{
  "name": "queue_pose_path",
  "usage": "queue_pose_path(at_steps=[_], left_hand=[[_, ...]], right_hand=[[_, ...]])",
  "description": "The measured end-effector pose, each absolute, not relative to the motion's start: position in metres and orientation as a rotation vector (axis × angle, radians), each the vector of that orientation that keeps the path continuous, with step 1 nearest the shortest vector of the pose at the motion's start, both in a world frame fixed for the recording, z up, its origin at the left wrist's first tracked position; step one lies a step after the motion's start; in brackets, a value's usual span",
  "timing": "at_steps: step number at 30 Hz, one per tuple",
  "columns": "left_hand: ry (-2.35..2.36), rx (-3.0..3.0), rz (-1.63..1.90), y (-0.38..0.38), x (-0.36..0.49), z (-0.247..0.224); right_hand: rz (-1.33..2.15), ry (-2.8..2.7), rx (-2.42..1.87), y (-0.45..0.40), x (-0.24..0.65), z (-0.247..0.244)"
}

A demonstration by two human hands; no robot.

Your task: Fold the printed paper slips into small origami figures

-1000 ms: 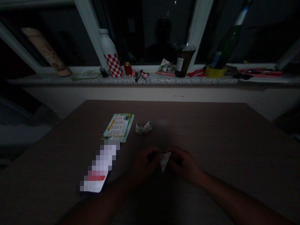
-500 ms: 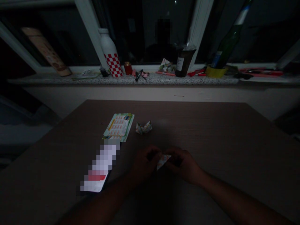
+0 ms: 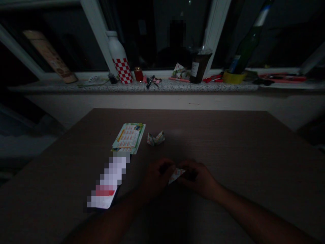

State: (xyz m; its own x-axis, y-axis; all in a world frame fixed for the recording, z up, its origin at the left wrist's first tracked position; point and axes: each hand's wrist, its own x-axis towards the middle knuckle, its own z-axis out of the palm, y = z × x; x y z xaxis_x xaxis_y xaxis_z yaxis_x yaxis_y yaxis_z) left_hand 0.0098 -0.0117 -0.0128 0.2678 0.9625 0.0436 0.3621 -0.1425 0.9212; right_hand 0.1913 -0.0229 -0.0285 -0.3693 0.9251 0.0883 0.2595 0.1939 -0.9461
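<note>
Head view: your left hand (image 3: pixel 156 176) and right hand (image 3: pixel 200 177) grip the paper (image 3: pixel 176 174), now slanted rather than point-down; folding is probably underway.

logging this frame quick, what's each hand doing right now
Left hand: closed, holding the folded paper.
Right hand: curled at its edge; firmness of grip cannot be told.

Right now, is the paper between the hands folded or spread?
Folded: the printed paper shows as a straight-edged triangle between left hand and right hand, which partly hide it.

Paper triangle (image 3: pixel 175 175) between both hands (image 3: pixel 157 176), brown table (image 3: pixel 228 135) beneath
</note>
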Motion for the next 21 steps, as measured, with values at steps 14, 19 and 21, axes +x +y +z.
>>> queue_pose_path(at_steps=[14, 19, 21], left_hand=[[1.224, 1.665, 0.859, -0.0108, 0.01, -0.0128], [1.228, 1.656, 0.856, -0.0106, 0.0102, -0.0125], [1.23, 1.653, 0.846, -0.0103, 0.0104, -0.0125]], right_hand=[[1.167, -1.775, -1.109, -0.0231, 0.1915, -0.0269], [1.197, -1.781, -1.118, -0.0228, 0.1915, -0.0252], [1.187, -1.791, -1.119, -0.023, 0.1915, -0.0239]])
